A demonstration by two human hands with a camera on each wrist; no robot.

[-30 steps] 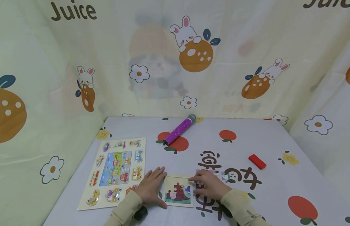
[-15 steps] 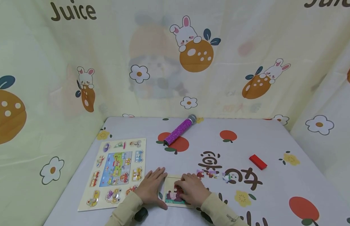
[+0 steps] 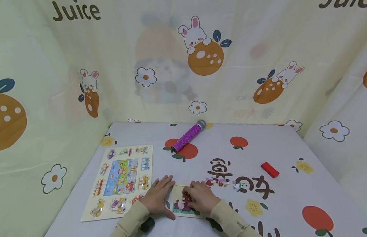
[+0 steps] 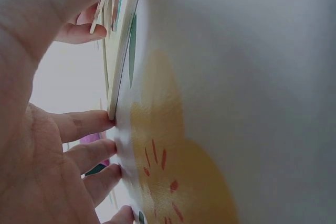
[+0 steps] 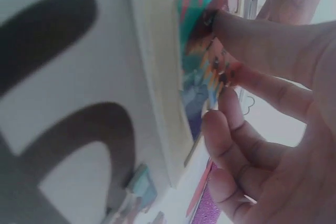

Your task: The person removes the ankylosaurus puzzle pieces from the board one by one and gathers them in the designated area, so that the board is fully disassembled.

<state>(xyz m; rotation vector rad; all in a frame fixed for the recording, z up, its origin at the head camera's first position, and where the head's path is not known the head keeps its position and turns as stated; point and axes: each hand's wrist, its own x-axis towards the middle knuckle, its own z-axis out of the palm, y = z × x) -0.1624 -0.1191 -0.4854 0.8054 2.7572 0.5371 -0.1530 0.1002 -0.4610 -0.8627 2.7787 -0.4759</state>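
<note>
A small wooden jigsaw tray (image 3: pixel 178 188) lies in front of me, its picture partly filled with brown and green puzzle pieces. My left hand (image 3: pixel 157 198) rests spread at the tray's left side, index finger and thumb extended; a fingertip touches the tray's edge in the left wrist view. Above the tray, my right hand (image 3: pixel 202 197) pinches a jigsaw piece (image 5: pixel 216 59) between thumb and fingers, and the piece looks tilted in the left wrist view. The right fingers hide part of the picture in the head view.
Several loose puzzle pieces (image 3: pixel 218 182) lie beyond the right hand. At left is a large vehicle puzzle board (image 3: pixel 122 177). A purple glittery microphone (image 3: pixel 187 136) lies at the back, a red block (image 3: pixel 270 169) to the right.
My right hand has moved left from the tray's right edge to over the picture, uncovering the loose pieces; it barely shifts in the last half second. The left hand stays put.
</note>
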